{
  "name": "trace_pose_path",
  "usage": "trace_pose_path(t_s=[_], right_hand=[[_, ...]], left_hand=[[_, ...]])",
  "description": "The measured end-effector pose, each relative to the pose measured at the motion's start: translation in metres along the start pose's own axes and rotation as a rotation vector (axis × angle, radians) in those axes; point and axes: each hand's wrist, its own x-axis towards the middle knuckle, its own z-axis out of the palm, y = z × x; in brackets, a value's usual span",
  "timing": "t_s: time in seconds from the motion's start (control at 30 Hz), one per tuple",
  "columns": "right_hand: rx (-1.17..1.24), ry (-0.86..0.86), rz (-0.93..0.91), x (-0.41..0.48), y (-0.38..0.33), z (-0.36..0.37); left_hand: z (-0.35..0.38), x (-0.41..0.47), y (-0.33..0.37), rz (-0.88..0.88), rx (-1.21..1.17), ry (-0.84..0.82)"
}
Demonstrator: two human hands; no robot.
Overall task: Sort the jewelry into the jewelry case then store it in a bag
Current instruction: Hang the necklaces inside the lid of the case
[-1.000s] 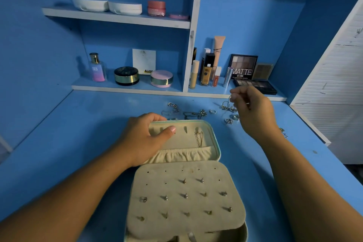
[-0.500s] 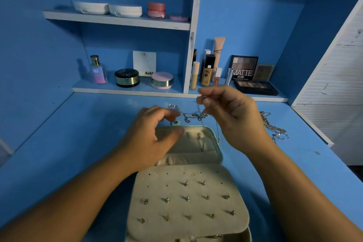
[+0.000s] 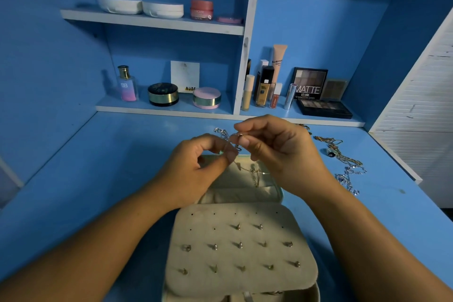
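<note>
An open beige jewelry case (image 3: pixel 241 252) lies on the blue desk in front of me, its flap panel studded with several earrings. Above the case's raised lid (image 3: pixel 245 179), my left hand (image 3: pixel 196 169) and my right hand (image 3: pixel 282 152) meet. Both pinch a thin necklace chain (image 3: pixel 235 141) between thumb and fingertips. The chain hangs down toward the lid, where another chain (image 3: pixel 256 174) is hooked. More chains (image 3: pixel 348 167) lie loose on the desk to the right.
A low shelf at the back holds a perfume bottle (image 3: pixel 127 84), compacts (image 3: pixel 163 94), tubes and a MATTE eyeshadow palette (image 3: pixel 318 95). An upper shelf (image 3: pixel 152 22) carries white cases and a pink jar. A white slatted panel (image 3: pixel 421 115) stands at the right.
My right hand lifted a chain from the pile behind the case and carried it left. My left hand left the lid and rose to pinch the same chain.
</note>
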Motion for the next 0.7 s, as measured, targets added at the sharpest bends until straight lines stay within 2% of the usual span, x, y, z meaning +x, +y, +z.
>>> trace_pose_path(t_s=[0.13, 0.3, 0.5, 0.7], right_hand=[[-0.072, 0.076, 0.033, 0.000, 0.006, -0.012], [-0.159, 0.126, 0.081, -0.004, 0.013, -0.030], [-0.155, 0.185, 0.066, -0.004, 0.014, -0.038], [-0.116, 0.124, 0.113, -0.007, 0.013, -0.037]], left_hand=[[-0.006, 0.005, 0.005, -0.066, -0.154, 0.087], [-0.018, 0.019, 0.028, -0.145, -0.617, 0.125], [-0.021, 0.034, 0.048, -0.129, -0.551, 0.195], [-0.011, 0.034, 0.028, -0.140, -0.556, 0.270]])
